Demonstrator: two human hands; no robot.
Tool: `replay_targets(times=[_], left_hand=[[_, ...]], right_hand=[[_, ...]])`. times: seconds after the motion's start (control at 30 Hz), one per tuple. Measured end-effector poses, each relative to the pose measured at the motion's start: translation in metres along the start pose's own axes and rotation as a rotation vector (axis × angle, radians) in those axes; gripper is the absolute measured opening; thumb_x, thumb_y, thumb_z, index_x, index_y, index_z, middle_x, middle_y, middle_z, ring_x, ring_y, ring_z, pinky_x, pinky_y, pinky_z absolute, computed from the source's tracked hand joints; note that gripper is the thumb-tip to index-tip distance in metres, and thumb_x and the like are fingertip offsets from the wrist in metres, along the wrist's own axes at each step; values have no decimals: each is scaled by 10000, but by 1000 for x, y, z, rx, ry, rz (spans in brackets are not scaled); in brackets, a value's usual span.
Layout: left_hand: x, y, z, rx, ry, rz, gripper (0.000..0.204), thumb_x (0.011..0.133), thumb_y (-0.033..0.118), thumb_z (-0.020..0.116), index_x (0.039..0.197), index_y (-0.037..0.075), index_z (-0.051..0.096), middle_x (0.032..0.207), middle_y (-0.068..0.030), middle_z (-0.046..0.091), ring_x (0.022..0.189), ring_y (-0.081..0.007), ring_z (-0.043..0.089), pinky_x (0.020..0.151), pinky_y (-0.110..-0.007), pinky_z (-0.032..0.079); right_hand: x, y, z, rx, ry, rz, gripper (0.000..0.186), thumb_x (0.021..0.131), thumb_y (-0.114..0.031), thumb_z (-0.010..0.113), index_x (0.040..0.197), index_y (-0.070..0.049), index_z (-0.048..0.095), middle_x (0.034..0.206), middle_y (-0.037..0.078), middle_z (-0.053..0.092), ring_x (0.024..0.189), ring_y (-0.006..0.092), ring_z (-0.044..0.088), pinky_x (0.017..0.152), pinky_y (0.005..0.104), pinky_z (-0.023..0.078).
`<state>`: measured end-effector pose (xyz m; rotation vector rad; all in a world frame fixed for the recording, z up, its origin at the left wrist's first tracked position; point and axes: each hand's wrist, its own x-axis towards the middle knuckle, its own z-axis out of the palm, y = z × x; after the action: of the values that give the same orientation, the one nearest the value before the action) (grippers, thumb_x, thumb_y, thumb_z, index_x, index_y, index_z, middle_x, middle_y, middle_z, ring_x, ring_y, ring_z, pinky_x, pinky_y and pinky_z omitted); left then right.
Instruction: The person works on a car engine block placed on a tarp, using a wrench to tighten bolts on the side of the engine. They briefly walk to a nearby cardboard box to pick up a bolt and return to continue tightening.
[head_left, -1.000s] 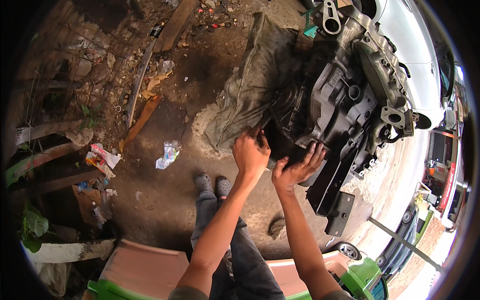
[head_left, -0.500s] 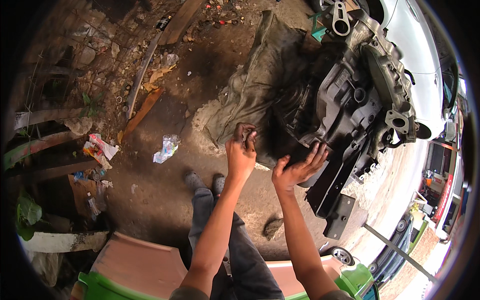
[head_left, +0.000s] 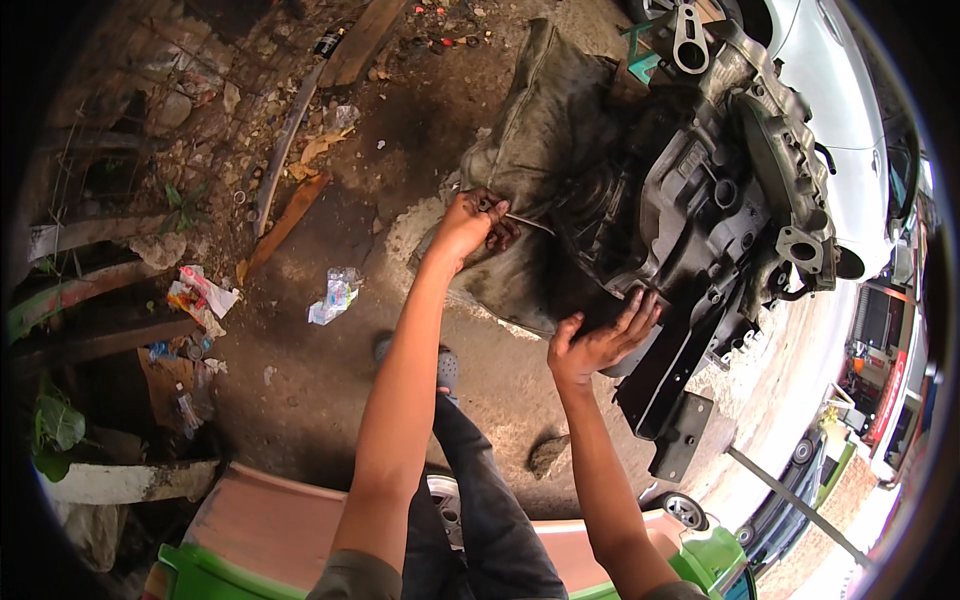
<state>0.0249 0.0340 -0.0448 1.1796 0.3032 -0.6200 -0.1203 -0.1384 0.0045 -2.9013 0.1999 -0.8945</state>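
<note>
Pictured at right of centre, an engine (head_left: 700, 190), with a cloth (head_left: 500, 160) spread along its left side. At the cloth's near left edge, the left grip (head_left: 472, 225), with a rod (head_left: 530, 222) reaching from it rightward to the engine. To the right, at the engine's near edge, the right grip (head_left: 602, 342). Well left of the cloth, on the ground (head_left: 330, 410), a wrapper (head_left: 335, 296); farther left and beyond, a plank (head_left: 290, 215). Between the forearms, a shoe (head_left: 448, 368); nearer and to its right, a stone (head_left: 548, 455). Behind the engine, at upper right, a car (head_left: 830, 90). At far left, a plant (head_left: 60, 425).
</note>
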Motion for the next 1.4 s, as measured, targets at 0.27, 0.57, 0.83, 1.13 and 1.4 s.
replay_targets(times=[0.27, 0.57, 0.83, 1.13, 1.4], left_hand=[[15, 5, -13, -170, -95, -175, 206, 943, 154, 637, 908, -47, 614, 782, -183, 699, 617, -225, 660, 543, -315, 515], [38, 2, -14, -281, -38, -356, 158, 956, 100, 562, 897, -44, 592, 794, -208, 688, 635, -270, 677, 566, -343, 547], [7, -8, -4, -503, 32, -267, 194, 975, 119, 464, 960, -43, 570, 801, -198, 687, 663, -275, 677, 615, -356, 553], [18, -11, 8, -515, 40, -314, 288, 1001, 214, 416, 1006, -41, 549, 899, -249, 684, 748, -295, 669, 657, -354, 538], [-26, -18, 33, -599, 192, -36, 294, 985, 184, 437, 1056, -70, 567, 925, -235, 683, 779, -272, 668, 669, -354, 512]], right_hand=[[-1, 1, 2, -19, 8, 2, 722, 848, -279, 478, 1461, 49, 287, 1502, 254, 303, 1403, 471, 242, 1148, 577, 172], [-2, 1, 6, -49, 45, 6, 744, 820, -321, 492, 1456, 26, 320, 1478, 261, 345, 1397, 463, 262, 1137, 575, 199], [-3, 3, 8, -42, 69, -3, 741, 806, -312, 495, 1454, 10, 335, 1467, 249, 362, 1383, 464, 288, 1132, 579, 217], [-4, 3, 9, -57, 82, 21, 734, 799, -309, 494, 1449, 1, 350, 1465, 237, 372, 1380, 460, 294, 1132, 576, 224], [-4, 2, 9, -66, 79, 27, 732, 809, -324, 488, 1447, 5, 348, 1464, 240, 372, 1379, 460, 293, 1129, 575, 228]])
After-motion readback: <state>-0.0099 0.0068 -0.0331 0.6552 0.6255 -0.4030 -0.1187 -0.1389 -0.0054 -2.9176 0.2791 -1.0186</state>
